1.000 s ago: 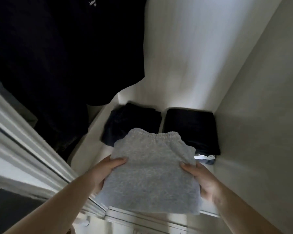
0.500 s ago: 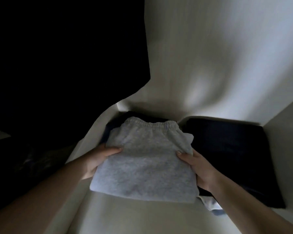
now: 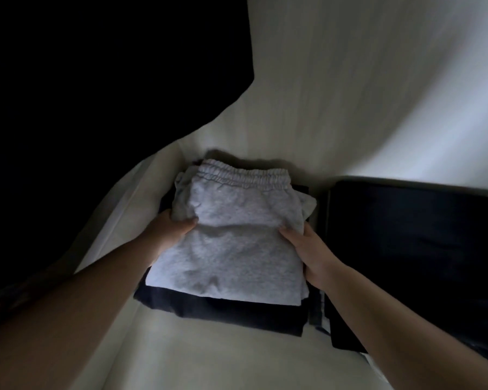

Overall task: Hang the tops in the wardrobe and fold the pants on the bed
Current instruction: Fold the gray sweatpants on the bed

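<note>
Upper left of frame too dark to read. Both hands, left hand and right hand, grip folded grey pants, waistband elasticated, atop a dark folded garment.

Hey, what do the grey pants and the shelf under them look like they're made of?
Grey pants: soft heathered fleece or jersey, matte, likely a cotton blend, judging by the fuzzy speckled surface and gathered elastic waistband. Shelf: smooth off-white board, probably laminate or painted wood; the dim light leaves it open.
</note>
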